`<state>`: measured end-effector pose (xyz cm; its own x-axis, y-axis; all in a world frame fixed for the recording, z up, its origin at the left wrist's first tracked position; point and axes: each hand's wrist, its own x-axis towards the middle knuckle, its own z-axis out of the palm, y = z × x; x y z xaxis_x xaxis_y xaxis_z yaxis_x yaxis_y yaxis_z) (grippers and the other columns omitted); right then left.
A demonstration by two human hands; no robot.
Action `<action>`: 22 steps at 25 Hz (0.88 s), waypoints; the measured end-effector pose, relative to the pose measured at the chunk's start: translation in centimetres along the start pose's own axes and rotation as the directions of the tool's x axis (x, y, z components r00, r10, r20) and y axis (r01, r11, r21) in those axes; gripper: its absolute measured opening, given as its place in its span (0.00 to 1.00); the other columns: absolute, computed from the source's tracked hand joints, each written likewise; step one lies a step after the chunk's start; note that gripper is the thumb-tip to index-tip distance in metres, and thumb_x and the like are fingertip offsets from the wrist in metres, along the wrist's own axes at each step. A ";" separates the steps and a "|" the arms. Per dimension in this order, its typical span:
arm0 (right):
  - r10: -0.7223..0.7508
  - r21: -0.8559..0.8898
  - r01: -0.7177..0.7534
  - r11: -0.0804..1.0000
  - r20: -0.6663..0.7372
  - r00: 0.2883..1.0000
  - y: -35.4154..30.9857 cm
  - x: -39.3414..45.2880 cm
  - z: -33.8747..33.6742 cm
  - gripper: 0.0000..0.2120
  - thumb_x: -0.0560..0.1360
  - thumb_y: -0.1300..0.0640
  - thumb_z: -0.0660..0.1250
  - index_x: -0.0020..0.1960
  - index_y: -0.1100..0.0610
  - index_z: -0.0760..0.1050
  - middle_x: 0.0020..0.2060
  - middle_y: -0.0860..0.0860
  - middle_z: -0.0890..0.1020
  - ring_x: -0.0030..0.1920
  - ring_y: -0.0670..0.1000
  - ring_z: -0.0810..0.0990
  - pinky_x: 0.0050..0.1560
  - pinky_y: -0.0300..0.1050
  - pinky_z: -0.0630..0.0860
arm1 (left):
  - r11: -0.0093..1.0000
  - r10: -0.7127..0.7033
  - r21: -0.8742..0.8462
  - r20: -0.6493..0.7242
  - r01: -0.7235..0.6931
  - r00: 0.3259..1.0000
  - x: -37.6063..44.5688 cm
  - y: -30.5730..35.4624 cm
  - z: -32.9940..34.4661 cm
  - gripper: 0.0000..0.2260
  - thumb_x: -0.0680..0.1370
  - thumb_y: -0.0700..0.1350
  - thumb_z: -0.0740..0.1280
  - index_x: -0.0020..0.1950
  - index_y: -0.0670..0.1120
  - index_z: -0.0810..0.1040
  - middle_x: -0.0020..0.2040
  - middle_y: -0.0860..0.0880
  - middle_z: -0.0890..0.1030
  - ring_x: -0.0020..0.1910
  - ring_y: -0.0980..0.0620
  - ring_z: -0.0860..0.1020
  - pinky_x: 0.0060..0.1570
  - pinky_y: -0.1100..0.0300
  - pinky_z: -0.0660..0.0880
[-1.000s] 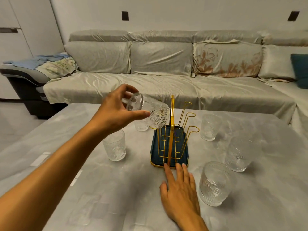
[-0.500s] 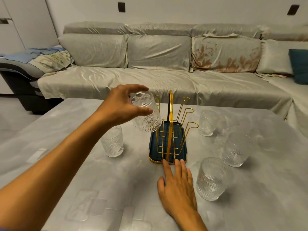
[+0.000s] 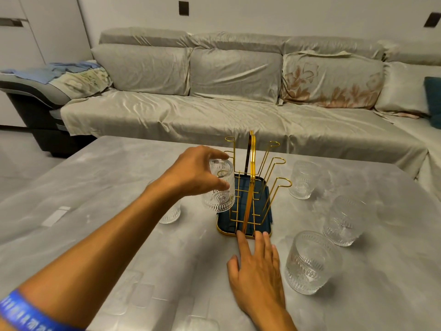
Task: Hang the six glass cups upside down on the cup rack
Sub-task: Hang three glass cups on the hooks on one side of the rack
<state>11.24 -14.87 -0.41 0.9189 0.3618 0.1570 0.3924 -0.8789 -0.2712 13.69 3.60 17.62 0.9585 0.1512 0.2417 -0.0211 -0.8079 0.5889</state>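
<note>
A gold wire cup rack (image 3: 250,187) on a dark blue tray stands in the middle of the grey table. My left hand (image 3: 193,170) grips an embossed glass cup (image 3: 220,189) upside down over a left-side prong of the rack; the prong's loop shows through the glass. My right hand (image 3: 257,263) lies flat on the table with its fingertips at the tray's near edge. Three upright cups stand to the right: near (image 3: 310,261), middle (image 3: 344,220) and far (image 3: 303,179). Another cup (image 3: 170,215) sits left of the rack, mostly hidden by my left forearm.
The grey marbled table (image 3: 119,187) ends a little beyond the rack. Behind it runs a long sofa (image 3: 214,111) under a pale cover with cushions. A dark chair with folded cloths (image 3: 35,91) stands at the far left.
My left hand turned the cup from tilted sideways to mouth-down and lowered it onto a left prong of the rack. My right hand stayed at the tray's near edge.
</note>
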 end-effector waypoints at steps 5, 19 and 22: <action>0.005 -0.010 -0.004 1.000 0.012 1.000 0.0 0.0 0.0 0.29 0.76 0.42 0.42 0.76 0.44 0.43 0.78 0.56 0.47 0.75 0.55 0.37 0.72 0.52 0.37 | 1.000 -0.014 0.007 0.036 0.013 0.999 0.0 -0.5 1.0 0.32 0.65 0.49 0.79 0.67 0.51 0.75 0.68 0.48 0.76 0.65 0.49 0.73 0.58 0.54 0.71; -0.016 -0.007 0.016 1.000 -0.036 0.999 -0.1 -0.1 -0.2 0.28 0.77 0.44 0.44 0.77 0.45 0.47 0.77 0.57 0.51 0.76 0.55 0.41 0.73 0.51 0.39 | 0.668 -0.482 -0.735 -0.551 -0.121 0.681 -5.4 -9.2 -1.1 0.13 0.73 0.41 0.66 0.55 0.54 0.79 0.53 0.48 0.83 0.51 0.51 0.80 0.42 0.62 0.77; -0.015 -0.004 0.015 1.000 -0.027 1.000 -0.1 -0.2 -0.3 0.28 0.77 0.44 0.44 0.77 0.45 0.47 0.77 0.57 0.52 0.76 0.54 0.41 0.73 0.51 0.41 | 0.596 -0.649 -0.748 -0.233 0.293 0.724 -5.5 -13.3 1.1 0.21 0.72 0.39 0.68 0.64 0.50 0.73 0.61 0.45 0.78 0.58 0.46 0.76 0.52 0.53 0.73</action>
<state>10.97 -14.93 -0.11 0.9115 0.3664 0.1866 0.4058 -0.8747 -0.2649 9.00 12.88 7.56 0.6415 0.7667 -0.0272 0.0560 -0.0114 0.9984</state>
